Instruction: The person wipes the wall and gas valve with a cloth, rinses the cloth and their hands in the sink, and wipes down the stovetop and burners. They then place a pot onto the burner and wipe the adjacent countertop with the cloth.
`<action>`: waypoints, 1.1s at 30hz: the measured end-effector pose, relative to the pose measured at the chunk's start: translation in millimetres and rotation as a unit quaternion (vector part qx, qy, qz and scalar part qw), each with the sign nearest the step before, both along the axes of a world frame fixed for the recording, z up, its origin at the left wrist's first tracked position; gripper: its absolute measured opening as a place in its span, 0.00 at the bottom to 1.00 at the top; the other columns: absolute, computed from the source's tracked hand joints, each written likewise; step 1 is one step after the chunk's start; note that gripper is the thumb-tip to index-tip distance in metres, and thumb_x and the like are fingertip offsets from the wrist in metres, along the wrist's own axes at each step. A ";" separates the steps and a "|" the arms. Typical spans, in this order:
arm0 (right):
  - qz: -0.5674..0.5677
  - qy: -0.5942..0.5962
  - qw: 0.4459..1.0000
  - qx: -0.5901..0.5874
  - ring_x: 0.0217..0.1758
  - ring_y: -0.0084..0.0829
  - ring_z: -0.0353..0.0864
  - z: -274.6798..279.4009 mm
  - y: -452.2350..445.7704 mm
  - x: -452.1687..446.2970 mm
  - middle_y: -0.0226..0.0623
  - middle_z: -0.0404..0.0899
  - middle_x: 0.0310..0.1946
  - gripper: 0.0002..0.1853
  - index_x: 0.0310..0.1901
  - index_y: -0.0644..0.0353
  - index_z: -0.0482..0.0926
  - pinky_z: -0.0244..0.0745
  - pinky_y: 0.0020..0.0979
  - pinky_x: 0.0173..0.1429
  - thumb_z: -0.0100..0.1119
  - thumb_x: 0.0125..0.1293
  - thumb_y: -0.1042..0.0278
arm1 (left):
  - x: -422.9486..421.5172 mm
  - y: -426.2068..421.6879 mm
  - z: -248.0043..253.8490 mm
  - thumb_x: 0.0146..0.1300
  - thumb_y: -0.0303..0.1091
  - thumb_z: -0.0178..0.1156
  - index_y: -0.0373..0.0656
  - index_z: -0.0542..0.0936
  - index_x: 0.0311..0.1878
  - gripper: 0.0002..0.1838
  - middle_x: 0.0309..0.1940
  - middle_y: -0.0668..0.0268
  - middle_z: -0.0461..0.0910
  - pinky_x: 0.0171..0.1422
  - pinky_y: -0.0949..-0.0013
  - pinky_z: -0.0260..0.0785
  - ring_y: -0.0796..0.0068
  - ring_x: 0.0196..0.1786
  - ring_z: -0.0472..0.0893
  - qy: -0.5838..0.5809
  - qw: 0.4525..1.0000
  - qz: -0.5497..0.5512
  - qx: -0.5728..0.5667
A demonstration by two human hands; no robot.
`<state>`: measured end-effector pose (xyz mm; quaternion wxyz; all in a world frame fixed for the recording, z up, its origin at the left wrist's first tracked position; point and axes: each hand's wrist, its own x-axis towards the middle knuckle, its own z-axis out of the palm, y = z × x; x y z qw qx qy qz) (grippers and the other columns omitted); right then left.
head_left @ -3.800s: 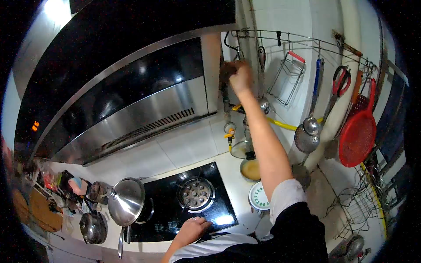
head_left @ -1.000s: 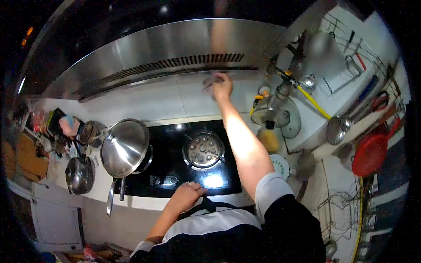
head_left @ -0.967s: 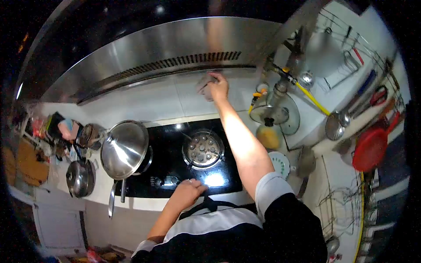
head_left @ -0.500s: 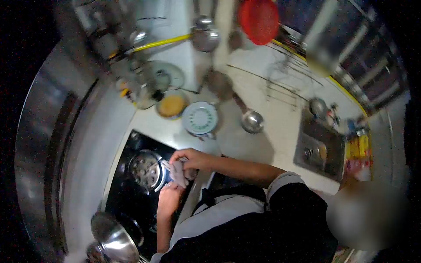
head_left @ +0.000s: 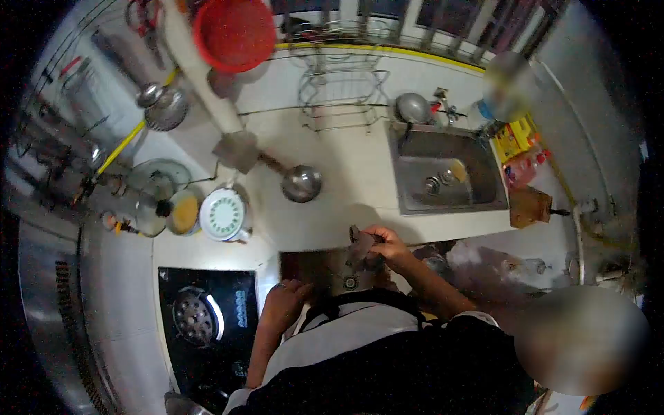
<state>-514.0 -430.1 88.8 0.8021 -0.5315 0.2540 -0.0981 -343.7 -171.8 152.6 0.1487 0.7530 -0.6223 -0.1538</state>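
Observation:
My right hand is closed on a crumpled greyish cloth, held in front of the counter's front edge. To its left, my left hand hangs near the corner of the black gas stove; its fingers are slightly bent and I cannot make out anything in them. The round burner lies left of that hand. Behind the stove stand a white lidded container with a green pattern and a bowl of something yellowish.
A metal ladle rests on the counter. The steel sink is at the right, with a metal bowl behind it and a yellow package beside it. A red colander hangs at the top left; a wire rack stands behind.
The view has swung right from the stove to the sink side. My right hand has moved off the wall and past the stove with the cloth; my hands, together over the stove half a second ago, are now apart.

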 end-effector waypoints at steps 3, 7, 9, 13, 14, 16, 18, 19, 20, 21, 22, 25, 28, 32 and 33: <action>-0.032 -0.004 0.997 -0.070 0.43 0.27 0.77 -12.2 -38.0 -42.0 0.32 0.77 0.41 0.21 0.50 0.62 0.75 0.73 0.28 0.48 0.57 0.51 0.81 | -24.9 -45.1 -11.4 0.54 0.31 0.55 0.50 0.78 0.45 0.14 0.37 0.63 0.78 0.46 0.60 0.72 0.60 0.44 0.78 -0.004 0.999 -0.042 0.020; -0.086 0.000 0.992 -0.095 0.45 0.28 0.77 -22.5 -93.6 -91.9 0.33 0.77 0.42 0.20 0.47 0.62 0.75 0.73 0.29 0.49 0.52 0.50 0.85 | -64.9 -116.0 -24.6 0.51 0.31 0.58 0.51 0.78 0.47 0.17 0.38 0.62 0.78 0.46 0.59 0.72 0.60 0.43 0.78 -0.024 0.995 -0.077 0.058; -0.131 -0.003 0.991 -0.032 0.44 0.27 0.77 -18.4 -116.1 -115.7 0.33 0.77 0.41 0.19 0.47 0.62 0.75 0.73 0.28 0.48 0.51 0.50 0.85 | -89.4 -156.8 -15.9 0.49 0.29 0.59 0.49 0.78 0.47 0.19 0.37 0.62 0.78 0.45 0.58 0.73 0.60 0.42 0.79 0.014 0.994 -0.103 -0.033; -0.246 -0.009 0.969 0.012 0.43 0.27 0.76 -37.7 -188.1 -149.6 0.33 0.76 0.42 0.19 0.48 0.62 0.74 0.72 0.27 0.46 0.49 0.53 0.83 | -113.7 -243.2 -14.7 0.55 0.31 0.57 0.48 0.77 0.49 0.16 0.41 0.59 0.78 0.54 0.59 0.70 0.59 0.49 0.76 0.032 0.987 -0.148 0.063; -0.273 0.011 0.962 -0.015 0.44 0.27 0.75 -53.1 -207.4 -154.6 0.33 0.76 0.42 0.19 0.49 0.62 0.74 0.72 0.27 0.45 0.49 0.54 0.82 | -113.2 -263.7 -18.5 0.56 0.32 0.56 0.48 0.78 0.49 0.15 0.42 0.59 0.78 0.54 0.59 0.70 0.59 0.50 0.76 0.028 0.983 -0.174 0.047; -0.303 0.021 0.953 -0.001 0.44 0.27 0.75 -59.6 -245.4 -153.8 0.33 0.76 0.42 0.19 0.50 0.61 0.74 0.71 0.27 0.45 0.48 0.55 0.82 | -112.6 -306.0 -7.7 0.57 0.32 0.56 0.48 0.78 0.49 0.15 0.42 0.59 0.78 0.54 0.59 0.69 0.59 0.50 0.76 0.025 0.979 -0.199 0.032; -0.333 0.030 0.942 0.012 0.45 0.27 0.74 -62.0 -278.2 -146.3 0.33 0.75 0.41 0.19 0.52 0.61 0.73 0.71 0.27 0.45 0.48 0.56 0.81 | -107.2 -348.6 12.9 0.58 0.32 0.54 0.48 0.79 0.47 0.14 0.44 0.59 0.78 0.54 0.60 0.70 0.59 0.50 0.76 -0.036 0.976 -0.216 -0.001; -0.354 0.027 0.935 -0.010 0.45 0.27 0.74 -61.9 -290.5 -139.3 0.33 0.75 0.42 0.19 0.53 0.61 0.73 0.71 0.28 0.45 0.48 0.57 0.80 | -99.9 -372.3 13.9 0.58 0.32 0.54 0.48 0.79 0.47 0.13 0.44 0.59 0.78 0.54 0.60 0.70 0.59 0.50 0.76 -0.032 0.974 -0.226 -0.007; -0.376 0.024 0.926 -0.033 0.45 0.27 0.74 -62.5 -301.1 -132.5 0.33 0.75 0.42 0.19 0.53 0.60 0.73 0.71 0.28 0.45 0.49 0.58 0.79 | -90.5 -399.2 11.3 0.58 0.32 0.53 0.48 0.79 0.46 0.13 0.43 0.59 0.78 0.54 0.60 0.70 0.60 0.50 0.76 -0.027 0.971 -0.237 -0.013; -0.380 0.025 0.924 -0.034 0.45 0.27 0.74 -63.5 -311.4 -126.5 0.33 0.75 0.42 0.19 0.53 0.60 0.73 0.71 0.28 0.45 0.49 0.58 0.79 | -79.6 -435.1 -1.9 0.57 0.31 0.53 0.48 0.79 0.48 0.14 0.45 0.59 0.77 0.54 0.60 0.70 0.59 0.51 0.76 -0.112 0.960 -0.256 0.018; -0.383 0.029 0.923 -0.005 0.44 0.28 0.75 -64.0 -320.5 -121.9 0.34 0.75 0.42 0.19 0.53 0.60 0.73 0.72 0.29 0.46 0.50 0.59 0.79 | -72.0 -470.1 -12.7 0.57 0.31 0.53 0.48 0.78 0.49 0.15 0.47 0.59 0.77 0.55 0.60 0.70 0.59 0.51 0.75 -0.195 0.941 -0.273 0.048; -0.381 0.049 0.923 0.021 0.42 0.28 0.76 -108.6 -355.4 -109.9 0.34 0.76 0.41 0.18 0.53 0.60 0.73 0.73 0.30 0.45 0.52 0.59 0.77 | -61.0 -550.4 3.7 0.58 0.33 0.53 0.48 0.74 0.55 0.20 0.56 0.59 0.71 0.59 0.59 0.68 0.57 0.57 0.72 -0.138 0.938 -0.268 -0.171; -0.384 0.082 0.919 0.030 0.41 0.28 0.77 -119.4 -372.8 -99.8 0.33 0.77 0.39 0.17 0.52 0.60 0.73 0.73 0.30 0.45 0.52 0.60 0.77 | -53.0 -626.1 -22.0 0.58 0.35 0.55 0.49 0.73 0.57 0.21 0.58 0.60 0.70 0.59 0.58 0.67 0.57 0.57 0.72 -0.188 0.887 -0.292 -0.305; -0.386 0.062 0.919 0.053 0.40 0.27 0.77 -88.2 -378.0 -82.7 0.32 0.77 0.38 0.15 0.50 0.60 0.74 0.73 0.30 0.44 0.54 0.60 0.76 | -45.8 -685.9 -45.3 0.58 0.38 0.56 0.50 0.77 0.50 0.16 0.52 0.63 0.72 0.54 0.55 0.69 0.59 0.53 0.74 -0.192 0.866 -0.353 -0.298; -0.382 0.054 0.921 0.059 0.40 0.26 0.77 -93.3 -381.8 -79.7 0.32 0.77 0.38 0.15 0.50 0.60 0.74 0.73 0.30 0.43 0.55 0.60 0.76 | -48.3 -691.6 -44.0 0.58 0.38 0.56 0.50 0.77 0.50 0.16 0.52 0.63 0.72 0.54 0.55 0.69 0.59 0.53 0.74 -0.187 0.866 -0.358 -0.294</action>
